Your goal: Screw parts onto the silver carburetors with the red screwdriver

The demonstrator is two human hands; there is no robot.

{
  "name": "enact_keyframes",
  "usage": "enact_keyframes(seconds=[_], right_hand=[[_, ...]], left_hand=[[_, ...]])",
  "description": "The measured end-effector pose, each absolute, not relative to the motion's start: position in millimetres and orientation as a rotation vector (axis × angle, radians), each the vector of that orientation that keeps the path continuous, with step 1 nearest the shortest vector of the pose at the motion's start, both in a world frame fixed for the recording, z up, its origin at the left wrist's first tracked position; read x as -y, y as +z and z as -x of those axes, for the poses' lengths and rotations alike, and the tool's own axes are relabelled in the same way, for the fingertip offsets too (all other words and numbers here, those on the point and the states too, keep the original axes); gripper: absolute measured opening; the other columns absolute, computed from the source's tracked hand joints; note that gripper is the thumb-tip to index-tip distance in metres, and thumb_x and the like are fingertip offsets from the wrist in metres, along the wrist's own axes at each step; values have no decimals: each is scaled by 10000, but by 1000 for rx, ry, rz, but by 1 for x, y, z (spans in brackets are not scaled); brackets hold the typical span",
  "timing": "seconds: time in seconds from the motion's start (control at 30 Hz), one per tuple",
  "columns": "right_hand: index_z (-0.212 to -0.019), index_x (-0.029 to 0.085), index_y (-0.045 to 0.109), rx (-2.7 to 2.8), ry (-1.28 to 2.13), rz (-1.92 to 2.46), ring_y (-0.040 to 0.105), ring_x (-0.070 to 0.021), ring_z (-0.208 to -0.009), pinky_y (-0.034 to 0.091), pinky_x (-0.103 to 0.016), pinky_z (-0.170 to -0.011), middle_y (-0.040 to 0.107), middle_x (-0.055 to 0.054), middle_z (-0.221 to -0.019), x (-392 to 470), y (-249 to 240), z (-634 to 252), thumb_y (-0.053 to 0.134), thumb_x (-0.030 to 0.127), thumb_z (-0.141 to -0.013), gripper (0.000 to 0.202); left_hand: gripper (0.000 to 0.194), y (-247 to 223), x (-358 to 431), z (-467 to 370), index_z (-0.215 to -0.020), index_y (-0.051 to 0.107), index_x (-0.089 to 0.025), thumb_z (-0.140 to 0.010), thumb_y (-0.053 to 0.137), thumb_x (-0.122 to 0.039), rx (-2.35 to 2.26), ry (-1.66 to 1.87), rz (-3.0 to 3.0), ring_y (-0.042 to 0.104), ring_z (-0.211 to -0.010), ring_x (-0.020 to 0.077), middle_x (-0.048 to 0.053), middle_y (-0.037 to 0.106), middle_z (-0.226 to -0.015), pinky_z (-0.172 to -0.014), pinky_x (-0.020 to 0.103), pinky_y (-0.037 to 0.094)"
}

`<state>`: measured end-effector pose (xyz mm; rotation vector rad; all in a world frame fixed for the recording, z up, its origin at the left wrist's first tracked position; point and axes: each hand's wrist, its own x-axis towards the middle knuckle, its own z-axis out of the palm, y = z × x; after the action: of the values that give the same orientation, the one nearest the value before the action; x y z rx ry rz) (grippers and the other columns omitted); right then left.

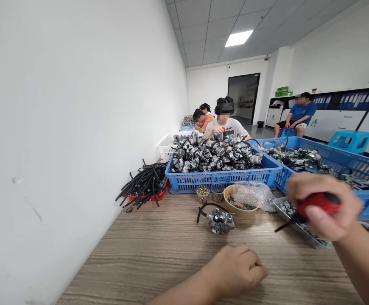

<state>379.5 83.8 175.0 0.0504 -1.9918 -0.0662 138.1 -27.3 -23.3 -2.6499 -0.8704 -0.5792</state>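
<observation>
My right hand (334, 207), slightly blurred, grips a screwdriver (320, 205) by its red and black handle. The dark shaft points down and left, above a clear plastic tub (311, 239) of small metal parts. Low over the wooden table, my left hand (237, 269) is palm down with its fingers curled in; whatever it may hold is hidden. Just beyond it lies a carburetor (218, 221) with a black hose (208, 205) attached, touched by neither hand.
A blue crate (222, 176) heaped with carburetors stands ahead; another blue crate (346, 163) is at right. Black hoses (146, 182) fill a red tray. Cups of brass pieces (202, 195), a paper bowl (241, 212) and bubble wrap (256, 195) stand between. A person (225, 125) sits opposite.
</observation>
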Motion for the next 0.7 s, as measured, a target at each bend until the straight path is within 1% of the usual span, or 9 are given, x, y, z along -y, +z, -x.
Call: enact_keyframes(seconds=[0.03,0.1,0.2,0.3,0.4,0.47,0.57,0.7], right_hand=[[-1029,282,630,2097,-57,-37,662,-204,-555,533,-348,-540,669,-13,-703,-81,162,-372,618,216,-938,113],[-1004,286,541,2188,-39,25,574,-163,-497,468,-310,-512,612,36,-663,-79,134,-362,554,208,-940,102],[-1005,287,513,2237,-44,111,538,-140,-493,435,-284,-519,587,72,-648,-83,94,-360,543,168,-932,144],[-1008,281,528,2241,-42,197,538,-137,-523,428,-284,-541,605,66,-676,-91,67,-368,580,168,-955,135],[-1023,275,521,2234,1,275,560,-131,-553,452,-273,-564,619,59,-711,-97,52,-375,585,185,-996,114],[-1035,276,506,2223,35,324,577,-128,-568,473,-266,-578,615,60,-719,-97,47,-377,563,193,-1017,102],[-1050,276,506,2188,60,436,580,-120,-556,484,-257,-570,604,66,-711,-94,45,-378,551,194,-1039,94],[-1043,271,531,2151,-38,586,609,-111,-539,506,-245,-559,621,65,-701,-92,47,-379,557,231,-1061,51]], left_hand=[[187,-28,27,-140,-1048,801,-231,-1169,738,-359,883,-624,2637,697,-840,166,12,794,-976,-524,288,356],[212,-38,25,-144,-1004,788,-231,-1160,746,-368,905,-728,2613,687,-829,167,-3,782,-965,-536,293,342],[241,-51,22,-148,-938,776,-223,-1136,764,-359,915,-827,2615,687,-848,168,-21,787,-964,-558,295,324],[208,-55,20,-150,-954,798,-224,-1113,789,-359,964,-814,2687,679,-869,161,-25,790,-970,-603,286,361],[165,-48,21,-148,-989,821,-239,-1120,772,-327,973,-771,2775,685,-927,170,-18,795,-1010,-654,283,410],[147,-42,21,-147,-998,825,-241,-1115,771,-311,954,-791,2813,688,-924,171,-21,798,-1040,-640,299,415],[121,-37,22,-145,-998,805,-234,-1104,770,-281,926,-861,2839,691,-904,176,-23,789,-1025,-648,313,438],[80,-44,21,-143,-991,773,-222,-1057,817,-227,896,-993,2853,708,-888,174,-19,804,-1006,-681,297,473]])
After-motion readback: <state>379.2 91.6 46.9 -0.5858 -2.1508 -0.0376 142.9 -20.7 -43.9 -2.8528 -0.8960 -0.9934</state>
